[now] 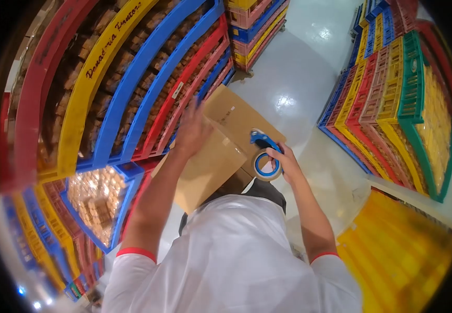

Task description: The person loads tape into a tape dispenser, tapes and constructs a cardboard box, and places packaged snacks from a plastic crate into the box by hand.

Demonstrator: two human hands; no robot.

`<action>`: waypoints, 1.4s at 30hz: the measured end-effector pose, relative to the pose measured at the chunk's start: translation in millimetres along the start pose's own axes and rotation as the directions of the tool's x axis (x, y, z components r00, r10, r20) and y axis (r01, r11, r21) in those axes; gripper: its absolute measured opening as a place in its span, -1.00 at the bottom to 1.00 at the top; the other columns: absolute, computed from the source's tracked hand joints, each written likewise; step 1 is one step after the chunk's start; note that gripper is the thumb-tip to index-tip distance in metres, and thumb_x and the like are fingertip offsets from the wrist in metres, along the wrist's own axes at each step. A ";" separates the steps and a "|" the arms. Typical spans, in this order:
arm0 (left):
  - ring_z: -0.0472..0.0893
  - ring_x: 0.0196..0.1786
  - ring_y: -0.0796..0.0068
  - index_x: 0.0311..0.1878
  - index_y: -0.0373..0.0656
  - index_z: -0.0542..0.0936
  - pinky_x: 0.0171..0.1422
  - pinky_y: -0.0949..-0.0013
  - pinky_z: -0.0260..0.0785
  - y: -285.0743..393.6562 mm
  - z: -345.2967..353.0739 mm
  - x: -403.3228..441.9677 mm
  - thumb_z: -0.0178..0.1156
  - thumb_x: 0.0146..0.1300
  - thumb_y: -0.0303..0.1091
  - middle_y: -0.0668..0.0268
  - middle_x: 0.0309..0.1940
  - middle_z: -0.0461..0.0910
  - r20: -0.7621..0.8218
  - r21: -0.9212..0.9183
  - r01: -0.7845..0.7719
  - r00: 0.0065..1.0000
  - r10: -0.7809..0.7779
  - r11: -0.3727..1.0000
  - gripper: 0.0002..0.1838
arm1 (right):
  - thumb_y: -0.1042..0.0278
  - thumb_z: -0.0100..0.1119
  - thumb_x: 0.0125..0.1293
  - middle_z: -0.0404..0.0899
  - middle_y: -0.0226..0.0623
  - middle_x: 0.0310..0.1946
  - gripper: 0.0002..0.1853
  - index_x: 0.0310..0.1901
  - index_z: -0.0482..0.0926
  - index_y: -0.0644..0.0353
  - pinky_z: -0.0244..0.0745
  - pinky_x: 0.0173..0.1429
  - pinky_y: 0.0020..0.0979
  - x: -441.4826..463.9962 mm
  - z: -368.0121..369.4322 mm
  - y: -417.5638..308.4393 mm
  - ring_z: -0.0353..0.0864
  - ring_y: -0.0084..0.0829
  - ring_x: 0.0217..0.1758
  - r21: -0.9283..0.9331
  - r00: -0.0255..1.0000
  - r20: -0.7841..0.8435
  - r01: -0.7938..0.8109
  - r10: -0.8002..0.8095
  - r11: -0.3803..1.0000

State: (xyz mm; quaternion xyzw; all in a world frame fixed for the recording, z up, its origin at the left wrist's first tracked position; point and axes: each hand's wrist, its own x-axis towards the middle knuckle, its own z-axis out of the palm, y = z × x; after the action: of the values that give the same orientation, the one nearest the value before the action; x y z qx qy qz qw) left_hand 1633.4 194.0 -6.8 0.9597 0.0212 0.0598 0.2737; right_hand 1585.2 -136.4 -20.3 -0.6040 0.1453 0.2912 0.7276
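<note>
A brown cardboard box (205,167) stands in front of my body, with a flap (241,115) spread out toward the far side. My right hand (284,160) is closed around a blue tape dispenser (262,140) that carries a roll of tan tape (266,166), over the right side of the box. At the box's left edge, my left hand (192,128) is smeared by motion. Its fingers are blurred, and whether it touches the cardboard cannot be made out.
Stacked crates (127,99) in yellow, blue and red hold packaged goods close on the left. More crates (382,109) rise at the right. A blue crate (98,203) of wrapped items sits lower left. Yellow sheeting (393,250) lies lower right, beside grey floor (309,68).
</note>
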 end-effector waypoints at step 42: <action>0.60 -0.29 0.63 -0.11 -0.23 0.81 -0.09 0.46 0.44 26.3 -24.3 16.3 0.33 0.41 -0.26 0.35 -0.34 0.74 0.248 -0.736 0.441 0.882 -0.402 0.514 -0.77 | 0.30 0.43 0.12 0.55 -0.06 -0.22 -0.09 0.55 0.29 -0.08 0.64 -0.25 -0.09 -45.8 112.0 -93.9 0.72 -0.02 -0.24 -0.935 0.794 0.283 0.354 -0.539 0.031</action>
State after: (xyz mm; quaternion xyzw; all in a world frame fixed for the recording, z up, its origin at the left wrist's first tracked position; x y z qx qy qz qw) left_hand 1646.7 185.6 29.3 0.7136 0.2189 -0.0271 0.6649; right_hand 1589.7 -49.4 105.6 -0.9508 -0.2121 0.0261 0.2244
